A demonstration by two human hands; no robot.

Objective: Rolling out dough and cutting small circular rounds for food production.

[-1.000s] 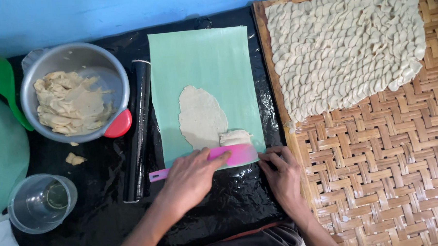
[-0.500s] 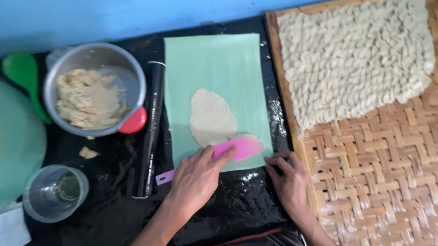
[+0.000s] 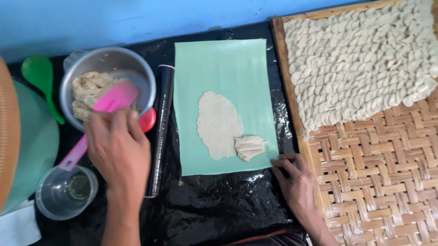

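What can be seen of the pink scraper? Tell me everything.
The pink scraper looks like plastic: a broad flat blade on a thin paler handle. The left hand grips the handle mid-length. It lies tilted, blade up and to the right inside the metal bowl, on or just over the dough, while its handle end reaches over the clear cup.

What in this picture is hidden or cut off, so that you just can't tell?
All in the head view:
- Pink scraper: the left hand covers the middle of its handle.
- Metal bowl: hand and scraper hide part of the dough inside.
- Woven tray: cut off by the right and bottom edges.
- Round basket: mostly beyond the left edge.
- Right hand: whether its fingertips press the green sheet is unclear.
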